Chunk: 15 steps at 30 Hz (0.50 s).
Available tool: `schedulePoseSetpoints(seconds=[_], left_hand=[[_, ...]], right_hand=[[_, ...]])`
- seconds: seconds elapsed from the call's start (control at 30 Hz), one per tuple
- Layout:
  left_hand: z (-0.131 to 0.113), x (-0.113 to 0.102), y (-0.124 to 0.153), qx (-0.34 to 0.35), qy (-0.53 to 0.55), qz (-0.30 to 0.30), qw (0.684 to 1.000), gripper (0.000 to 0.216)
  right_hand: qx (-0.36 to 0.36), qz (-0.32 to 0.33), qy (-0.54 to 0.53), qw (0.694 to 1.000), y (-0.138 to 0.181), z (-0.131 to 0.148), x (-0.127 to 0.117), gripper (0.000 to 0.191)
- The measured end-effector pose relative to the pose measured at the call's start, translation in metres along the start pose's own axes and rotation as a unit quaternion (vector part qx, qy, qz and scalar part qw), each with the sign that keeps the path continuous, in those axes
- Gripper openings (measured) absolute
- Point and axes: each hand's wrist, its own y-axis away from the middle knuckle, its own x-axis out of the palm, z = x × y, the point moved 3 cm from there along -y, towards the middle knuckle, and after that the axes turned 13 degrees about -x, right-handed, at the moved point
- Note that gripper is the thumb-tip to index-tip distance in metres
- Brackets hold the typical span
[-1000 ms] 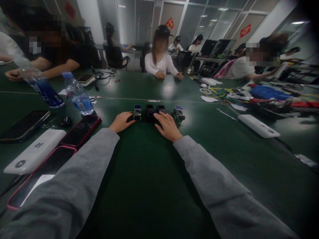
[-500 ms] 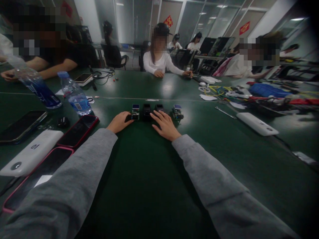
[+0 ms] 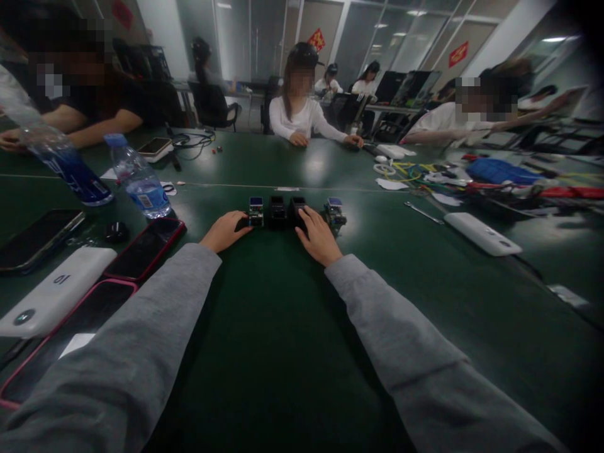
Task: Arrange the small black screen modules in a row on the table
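Note:
Four small devices stand in a row on the green table (image 3: pixel 264 302): a left circuit board with a little screen (image 3: pixel 256 212), a left black box-shaped device (image 3: pixel 277 207), a right black box-shaped device (image 3: pixel 297 202) and a right circuit board with a screen (image 3: pixel 335 212). My left hand (image 3: pixel 225 231) rests on the table, its fingertips against the left board's side, thumb apart. With fingers spread, my right hand (image 3: pixel 318 236) touches the right side of the right black device. Neither hand visibly grips anything.
Left of my arm are a water bottle (image 3: pixel 144 185), a white power bank (image 3: pixel 59 289) and phones (image 3: pixel 146 248). On the right lie a wrench (image 3: pixel 423 212), another white power bank (image 3: pixel 482 234) and tangled cables (image 3: pixel 415 173). Co-workers sit around the table.
My right hand has shifted slightly right, off the left black device, and its fingers are closer together. My left hand stays beside the left board.

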Motion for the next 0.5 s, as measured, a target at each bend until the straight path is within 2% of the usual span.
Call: schedulePoseSetpoints(seconds=[0.2,0.27,0.37,0.5], left_hand=[[0.0,0.0,-0.001,-0.004,0.005,0.004,1.0,0.036],[-0.001,-0.001,0.0,-0.007,0.006,0.003,1.0,0.035],[-0.002,-0.002,0.001,-0.007,0.007,-0.001,1.0,0.034],[-0.002,-0.001,0.0,-0.003,0.007,-0.001,1.0,0.035]], right_hand=[[-0.005,0.006,0.014,1.0,-0.002,0.007,-0.004,0.057],[0.011,-0.014,0.037,0.999,-0.001,0.006,-0.01,0.056],[0.078,-0.087,0.094,0.989,0.005,-0.009,-0.02,0.054],[0.214,-0.163,0.13,0.954,0.023,-0.05,-0.024,0.063]])
